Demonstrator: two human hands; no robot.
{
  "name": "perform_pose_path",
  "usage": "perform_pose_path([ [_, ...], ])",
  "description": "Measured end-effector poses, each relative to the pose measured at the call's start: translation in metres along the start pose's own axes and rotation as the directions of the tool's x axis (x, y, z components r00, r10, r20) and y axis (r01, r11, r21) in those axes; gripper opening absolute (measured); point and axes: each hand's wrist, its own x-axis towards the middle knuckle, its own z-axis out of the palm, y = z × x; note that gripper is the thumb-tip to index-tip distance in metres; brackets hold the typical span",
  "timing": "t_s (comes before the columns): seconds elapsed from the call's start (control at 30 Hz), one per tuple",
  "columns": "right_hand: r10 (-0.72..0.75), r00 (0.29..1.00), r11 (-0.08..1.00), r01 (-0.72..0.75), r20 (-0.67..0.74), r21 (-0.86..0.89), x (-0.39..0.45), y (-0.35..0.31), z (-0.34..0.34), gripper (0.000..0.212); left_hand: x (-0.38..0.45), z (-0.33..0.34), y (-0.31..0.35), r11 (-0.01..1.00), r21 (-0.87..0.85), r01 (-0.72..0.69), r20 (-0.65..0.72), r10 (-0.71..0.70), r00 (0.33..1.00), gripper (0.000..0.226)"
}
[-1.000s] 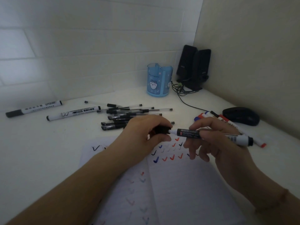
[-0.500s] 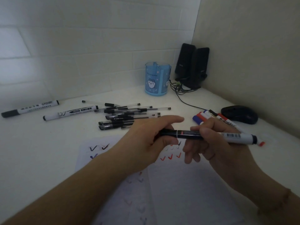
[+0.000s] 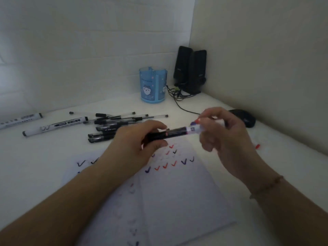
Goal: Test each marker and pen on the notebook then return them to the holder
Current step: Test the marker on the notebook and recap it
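Far left on the white desk (image 3: 44, 166) lie two white whiteboard markers w/ dark caps (image 3: 55, 126), near-horizontal. Just right of them, a loose heap of clear-barrelled black gel pens (image 3: 113, 125), mostly lengthwise left-right.

Left hand (image 3: 142, 139) has fingers curled round the dark cap end of a black-and-white marker (image 3: 174, 133). Marker sits in the air above the open lined notebook w/ red, blue and black ticks (image 3: 177, 192), between both hands. Long axis runs left-right, tilting up slightly toward the right; cap end points left, white tail right.

Right hand (image 3: 221, 132) pinches the white tail, fingertips only; blurred, so exact grip is hard to read. More markers behind it, red/blue caps peeking out.

Blue plastic pen holder w/ cartoon cat (image 3: 153, 85) stands upright at the back, beyond the hands, roughly centred, a bit nearer the left hand. Looks like cap is on; prob. next is the drop-in, needing the marker swung upright.

Right of holder: black speakers (image 3: 190, 70), black mouse (image 3: 245, 118).
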Motion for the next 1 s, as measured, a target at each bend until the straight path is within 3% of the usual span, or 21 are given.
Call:
perform_pose_path([
  [0.03,0.005,0.999,0.998,-0.002,-0.051,0.058,0.002,-0.002,-0.007,0.003,0.0,0.0,0.001,1.0,0.009,0.007,-0.016,-0.007,1.0,0.033],
  [0.2,-0.035,0.979,0.997,0.048,-0.2,0.063,0.002,-0.008,-0.026,0.018,-0.005,0.005,0.013,0.999,-0.038,0.02,0.092,-0.016,0.996,0.068],
  [0.33,-0.035,0.944,0.994,0.068,-0.327,0.091,-0.02,-0.027,-0.051,0.021,-0.013,0.005,0.019,0.987,0.096,-0.129,0.213,0.106,0.971,0.047],
  [0.43,-0.091,0.917,0.989,0.127,-0.389,0.07,-0.064,-0.046,-0.083,0.015,-0.025,0.006,0.05,0.906,0.087,-0.415,0.369,0.358,0.858,0.047],
  [0.53,-0.118,0.876,0.99,0.142,-0.468,0.016,-0.121,-0.068,-0.12,0.015,-0.036,0.017,0.093,0.741,0.003,-0.671,0.454,0.597,0.661,0.053],
  [0.6,-0.122,0.848,0.992,0.127,-0.516,-0.026,-0.16,-0.083,-0.143,0.016,-0.043,0.028,0.117,0.646,-0.047,-0.762,0.484,0.682,0.549,0.057],
  [0.7,-0.144,0.813,0.987,0.075,-0.565,-0.145,-0.219,-0.094,-0.172,0.013,-0.051,0.048,0.142,0.566,-0.101,-0.818,0.521,0.731,0.441,0.057],
  [0.87,-0.11,0.813,0.861,-0.21,-0.572,-0.464,-0.298,-0.071,-0.201,0.01,-0.051,0.079,0.172,0.513,-0.156,-0.844,0.567,0.746,0.349,0.054],
  [1.0,-0.084,0.847,0.657,-0.349,-0.525,-0.668,-0.341,-0.026,-0.223,0.015,-0.05,0.097,0.176,0.539,-0.114,-0.835,0.556,0.731,0.396,0.049],
])
